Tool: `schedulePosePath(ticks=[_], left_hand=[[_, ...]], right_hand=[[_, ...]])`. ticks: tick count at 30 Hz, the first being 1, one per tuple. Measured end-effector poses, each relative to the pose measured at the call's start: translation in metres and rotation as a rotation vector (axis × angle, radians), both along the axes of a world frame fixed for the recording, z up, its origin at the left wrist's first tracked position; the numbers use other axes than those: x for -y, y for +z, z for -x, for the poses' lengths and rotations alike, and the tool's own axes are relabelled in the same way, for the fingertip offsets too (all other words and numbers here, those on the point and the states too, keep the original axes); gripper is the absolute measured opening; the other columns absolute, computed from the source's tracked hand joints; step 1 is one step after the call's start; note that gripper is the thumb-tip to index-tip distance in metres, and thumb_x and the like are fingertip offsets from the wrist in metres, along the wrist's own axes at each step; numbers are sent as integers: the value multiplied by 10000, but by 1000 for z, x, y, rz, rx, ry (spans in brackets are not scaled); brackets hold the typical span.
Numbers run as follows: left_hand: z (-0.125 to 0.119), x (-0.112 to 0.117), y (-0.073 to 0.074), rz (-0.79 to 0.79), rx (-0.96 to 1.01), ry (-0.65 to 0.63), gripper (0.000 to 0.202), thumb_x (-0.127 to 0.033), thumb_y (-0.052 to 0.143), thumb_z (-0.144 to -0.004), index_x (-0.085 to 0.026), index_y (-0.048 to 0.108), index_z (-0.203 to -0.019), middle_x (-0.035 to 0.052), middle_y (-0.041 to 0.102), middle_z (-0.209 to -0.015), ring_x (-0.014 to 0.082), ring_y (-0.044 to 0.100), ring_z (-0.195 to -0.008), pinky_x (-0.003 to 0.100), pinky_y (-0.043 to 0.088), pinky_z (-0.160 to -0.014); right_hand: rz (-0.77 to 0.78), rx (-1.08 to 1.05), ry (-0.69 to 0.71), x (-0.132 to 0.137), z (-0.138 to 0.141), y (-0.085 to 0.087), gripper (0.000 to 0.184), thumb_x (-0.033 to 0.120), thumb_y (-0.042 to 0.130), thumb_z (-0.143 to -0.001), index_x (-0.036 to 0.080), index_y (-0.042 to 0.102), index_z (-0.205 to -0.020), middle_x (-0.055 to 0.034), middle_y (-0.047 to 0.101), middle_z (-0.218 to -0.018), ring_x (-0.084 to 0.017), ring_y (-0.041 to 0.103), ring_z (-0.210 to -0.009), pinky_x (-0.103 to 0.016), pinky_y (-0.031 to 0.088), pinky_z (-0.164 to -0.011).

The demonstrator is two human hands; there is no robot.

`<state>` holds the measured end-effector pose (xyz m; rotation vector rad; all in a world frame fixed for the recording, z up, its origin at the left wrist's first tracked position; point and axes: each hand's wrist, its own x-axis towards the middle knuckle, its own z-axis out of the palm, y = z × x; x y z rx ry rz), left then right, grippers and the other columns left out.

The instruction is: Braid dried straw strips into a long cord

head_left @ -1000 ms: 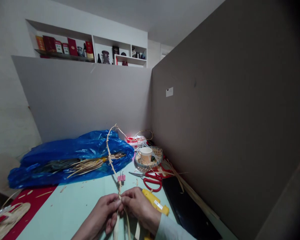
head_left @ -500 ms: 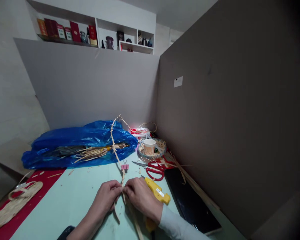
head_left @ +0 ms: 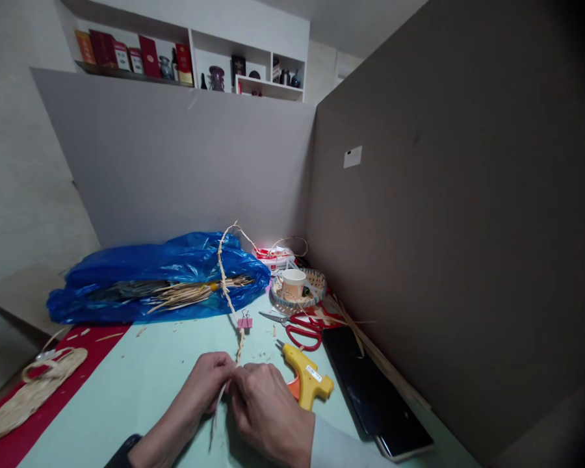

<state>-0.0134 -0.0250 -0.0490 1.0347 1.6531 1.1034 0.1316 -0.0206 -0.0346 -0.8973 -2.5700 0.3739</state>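
A thin braid of pale straw [head_left: 225,296] arches up from the table and comes down to my hands, with a pink binder clip [head_left: 244,323] on it just beyond them. My left hand [head_left: 205,383] is closed, thumb and fingers pinching the braid's near end. Right against it, my right hand [head_left: 270,403] has its fingers curled in at the same spot, covering the straw there. From between the hands a loose straw strand [head_left: 216,419] hangs toward me. A yellow glue gun [head_left: 308,374] lies just right of my right hand.
Red-handled scissors [head_left: 305,337] and a black flat slab [head_left: 370,390] lie at the right. Behind are a woven basket [head_left: 316,289] with a paper cup [head_left: 293,284] and a blue plastic bag [head_left: 141,266] of straw. A woven sandal sole [head_left: 34,396] rests on red cloth at left.
My right hand has turned over and moved slightly left and down, closer against my left hand. More of the glue gun shows. The loose strand's hanging end has shifted left.
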Motion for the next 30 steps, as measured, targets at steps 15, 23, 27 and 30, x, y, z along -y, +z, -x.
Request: schedulePosePath(ticks=[15,23,27,30], left_hand=[[5,7,11,60,196,-137,369,-479,702,-554,-191,477,-502,-97,403,-373,17,217,-309,204,78,-359],[4,4,12,73,98,-170,378,-514,677,-536,-207,462,-483,-91,402,-348,26,207,-285,215,81,-352],[6,4,9,50,-11,-171,345,-507,633,-559,-219,458,-482,-90,396,-353,49,220,-303,223,114,-366],[7,3,8,6,-103,-188,341,-486,622,-567,-219,451,-445,-77,393,-356,74,269,-354,232,172,-416]], right_hand=[[117,-111,-153,-20,-7,17,250,291,462,-898,173,680,-867,-80,694,-842,-189,599,-771,-276,333,-651],[457,-143,-67,-34,4,3,184,181,496,-837,135,670,-799,-51,653,-755,-155,550,-744,-231,323,-620],[464,-133,-72,-37,6,2,204,153,481,-803,124,679,-765,-59,659,-736,-142,524,-683,-236,287,-565],[416,-109,-101,-35,4,4,244,141,459,-796,132,703,-790,-80,685,-788,-158,542,-733,-246,300,-604]])
